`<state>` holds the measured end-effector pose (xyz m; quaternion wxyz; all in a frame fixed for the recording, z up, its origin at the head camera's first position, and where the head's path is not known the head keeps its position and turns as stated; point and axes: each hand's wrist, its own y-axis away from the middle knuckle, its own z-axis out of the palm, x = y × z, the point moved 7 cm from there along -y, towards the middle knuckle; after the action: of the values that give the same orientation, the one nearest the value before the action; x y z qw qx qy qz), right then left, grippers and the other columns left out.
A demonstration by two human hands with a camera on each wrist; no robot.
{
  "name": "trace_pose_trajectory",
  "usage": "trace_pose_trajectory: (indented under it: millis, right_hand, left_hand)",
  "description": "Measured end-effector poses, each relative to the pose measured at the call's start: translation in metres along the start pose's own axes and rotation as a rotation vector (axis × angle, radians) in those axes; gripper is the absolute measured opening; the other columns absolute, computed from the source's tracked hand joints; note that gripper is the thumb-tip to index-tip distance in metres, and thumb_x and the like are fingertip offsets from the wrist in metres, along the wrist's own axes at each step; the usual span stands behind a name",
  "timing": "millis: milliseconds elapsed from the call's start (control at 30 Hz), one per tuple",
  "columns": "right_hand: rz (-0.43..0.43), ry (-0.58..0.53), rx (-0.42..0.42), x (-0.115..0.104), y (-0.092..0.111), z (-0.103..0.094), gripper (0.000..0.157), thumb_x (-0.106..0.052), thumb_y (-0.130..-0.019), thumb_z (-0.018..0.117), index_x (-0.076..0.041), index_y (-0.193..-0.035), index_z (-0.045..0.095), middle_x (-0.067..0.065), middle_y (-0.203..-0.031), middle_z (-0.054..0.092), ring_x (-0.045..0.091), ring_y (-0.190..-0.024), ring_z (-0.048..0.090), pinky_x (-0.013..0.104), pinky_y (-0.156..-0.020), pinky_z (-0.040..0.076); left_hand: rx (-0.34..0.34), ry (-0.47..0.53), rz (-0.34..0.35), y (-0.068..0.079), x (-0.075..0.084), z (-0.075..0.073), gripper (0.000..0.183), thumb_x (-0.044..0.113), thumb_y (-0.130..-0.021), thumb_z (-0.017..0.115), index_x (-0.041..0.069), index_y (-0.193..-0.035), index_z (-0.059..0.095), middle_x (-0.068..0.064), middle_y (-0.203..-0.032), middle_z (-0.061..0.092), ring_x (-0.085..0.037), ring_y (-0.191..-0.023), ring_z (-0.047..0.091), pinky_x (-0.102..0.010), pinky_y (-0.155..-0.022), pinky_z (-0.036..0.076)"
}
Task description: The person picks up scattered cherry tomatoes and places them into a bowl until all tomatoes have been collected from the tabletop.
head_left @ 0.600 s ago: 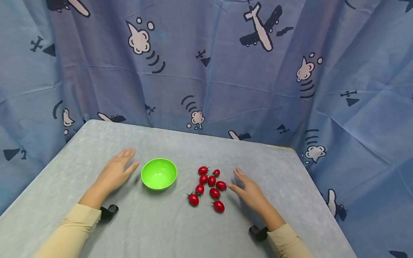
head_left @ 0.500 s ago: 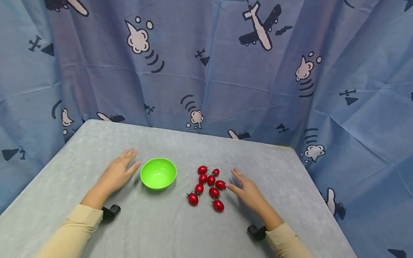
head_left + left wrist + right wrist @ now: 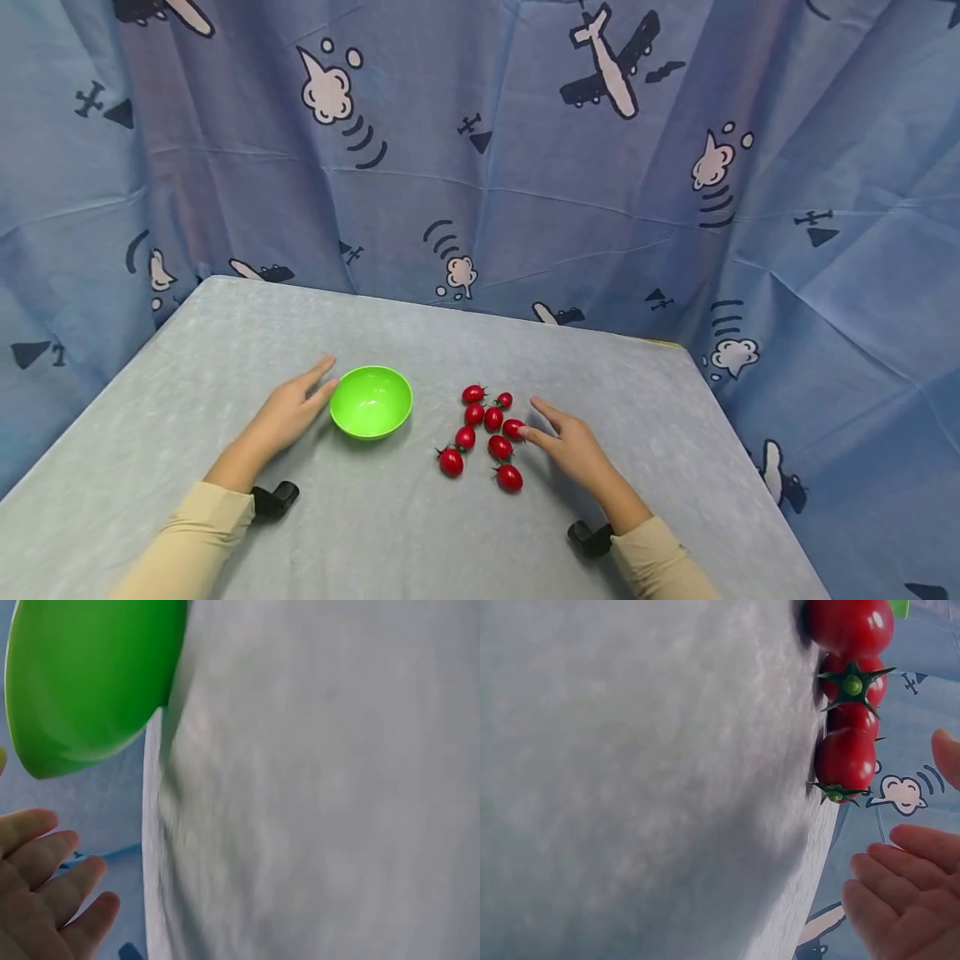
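Observation:
A bright green bowl (image 3: 371, 403) stands upright on the table, nothing visible inside it. My left hand (image 3: 288, 415) is just left of it, fingers extended, thumb tip at the rim; whether they touch cannot be told. In the left wrist view, the fingers (image 3: 71, 889) are spread and hold nothing, below the bowl (image 3: 97, 675). Several red cherry tomatoes (image 3: 493, 419) with green stems lie loosely grouped right of the bowl. My right hand (image 3: 576, 450) hovers at their right side, thumb near the closest one. The right wrist view shows that palm (image 3: 919, 907) empty, apart from the tomatoes (image 3: 846, 759).
A pale grey cloth covers the table (image 3: 390, 533). Behind it hangs a blue curtain (image 3: 420, 125) printed with airplanes and clouds. Each wrist carries a black camera mount, such as the left mount (image 3: 276, 500).
My left hand has moved right, up to the bowl's side. My right hand has shifted slightly left toward the tomatoes. Bowl and tomatoes stay where they were.

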<state>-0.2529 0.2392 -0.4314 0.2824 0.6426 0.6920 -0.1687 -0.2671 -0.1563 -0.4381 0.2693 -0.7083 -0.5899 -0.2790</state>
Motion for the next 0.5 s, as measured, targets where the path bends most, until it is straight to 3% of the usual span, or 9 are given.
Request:
trace_pose_trajectory:
  millis: [167,500]
  right_hand:
    - [0.009,-0.035,-0.011,0.000,-0.003,0.003,0.066,-0.039,-0.095,0.066,-0.011,-0.151,0.044,0.013,-0.155,0.043,0.036,-0.142,0.041,0.053,-0.113,0.038]
    - [0.023,-0.127,-0.027,0.001,-0.006,0.007,0.062,-0.034,-0.094,0.068,-0.008,-0.147,0.049,0.014,-0.152,0.048,0.035,-0.141,0.044,0.050,-0.113,0.039]
  left_hand:
    - [-0.029,0.066,-0.058,0.000,-0.004,0.006,0.060,0.044,-0.108,0.036,0.010,-0.157,0.030,-0.020,-0.160,0.030,-0.046,-0.146,0.028,-0.062,-0.118,0.025]
    - [-0.032,0.281,-0.107,0.004,-0.008,0.016,0.064,0.052,-0.106,0.035,0.012,-0.156,0.033,-0.014,-0.163,0.030,-0.040,-0.150,0.023,-0.059,-0.120,0.023]
